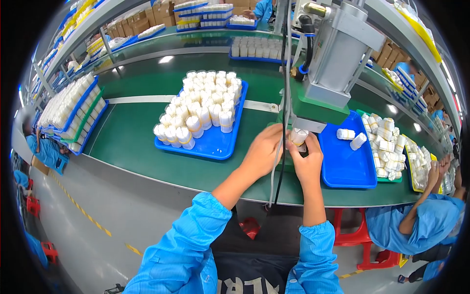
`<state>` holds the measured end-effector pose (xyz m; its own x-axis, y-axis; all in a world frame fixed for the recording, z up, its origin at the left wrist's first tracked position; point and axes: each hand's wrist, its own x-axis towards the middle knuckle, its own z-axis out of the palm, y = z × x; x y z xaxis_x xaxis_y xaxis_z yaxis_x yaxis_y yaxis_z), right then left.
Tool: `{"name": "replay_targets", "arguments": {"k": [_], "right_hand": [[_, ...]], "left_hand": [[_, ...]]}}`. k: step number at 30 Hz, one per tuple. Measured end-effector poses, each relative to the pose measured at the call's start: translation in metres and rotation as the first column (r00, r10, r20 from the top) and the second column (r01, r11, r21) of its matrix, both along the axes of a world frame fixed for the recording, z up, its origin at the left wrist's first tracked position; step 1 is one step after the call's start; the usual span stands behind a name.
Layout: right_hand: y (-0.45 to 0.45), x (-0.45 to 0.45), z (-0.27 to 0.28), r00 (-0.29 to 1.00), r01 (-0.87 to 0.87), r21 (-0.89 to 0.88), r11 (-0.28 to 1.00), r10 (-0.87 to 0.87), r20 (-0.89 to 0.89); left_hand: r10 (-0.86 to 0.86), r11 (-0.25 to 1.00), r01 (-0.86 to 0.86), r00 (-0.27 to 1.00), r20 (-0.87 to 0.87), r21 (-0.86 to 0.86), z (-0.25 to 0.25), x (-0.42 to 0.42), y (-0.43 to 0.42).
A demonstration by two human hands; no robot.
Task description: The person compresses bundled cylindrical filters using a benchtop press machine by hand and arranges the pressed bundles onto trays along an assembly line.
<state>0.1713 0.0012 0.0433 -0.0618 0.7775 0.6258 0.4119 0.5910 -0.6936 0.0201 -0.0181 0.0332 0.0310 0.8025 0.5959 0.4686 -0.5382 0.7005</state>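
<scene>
Under the head of a grey pneumatic press, a white cylindrical piece stands between my two hands. My right hand has its thumb and fingers closed round the piece from the right. My left hand is at the piece's left side, its fingertips partly hidden behind cables and the press. To the left, a blue tray holds many upright white cylinders. A second blue tray, right of the press, bears two white pieces lying on their sides.
Stacked trays of white cylinders stand at the left. Cables hang in front of the press. At the right are a green tray of pieces, a yellow-edged tray, a co-worker and red stools.
</scene>
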Motion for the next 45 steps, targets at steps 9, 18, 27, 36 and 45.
{"name": "replay_targets", "arguments": {"k": [9, 18, 27, 36, 45], "right_hand": [[0.0, 0.004, 0.0, 1.0, 0.004, -0.104, 0.995, -0.002, 0.026], [-0.002, 0.002, 0.001, 1.0, -0.014, -0.102, 0.995, 0.012, -0.017], [0.005, 0.005, -0.009, 1.0, -0.003, -0.036, 0.999, 0.003, -0.007], [0.005, 0.007, -0.012, 1.0, 0.003, -0.074, 0.997, -0.004, -0.011], [0.012, 0.012, 0.007, 0.955, -0.058, -0.081, 0.995, 0.032, -0.296]], "left_hand": [[0.725, 0.689, -0.697, 0.652, -0.224, 0.201, -0.003, -0.085, -0.018], [0.655, 0.755, -0.642, 0.734, -0.176, 0.132, -0.004, -0.083, -0.017], [0.599, 0.801, -0.596, 0.798, -0.062, 0.059, -0.012, -0.088, -0.018], [0.63, 0.774, -0.624, 0.775, 0.04, -0.106, -0.004, -0.087, -0.018], [0.487, 0.862, -0.506, 0.839, 0.244, 0.018, 0.0, -0.078, -0.017]]}}
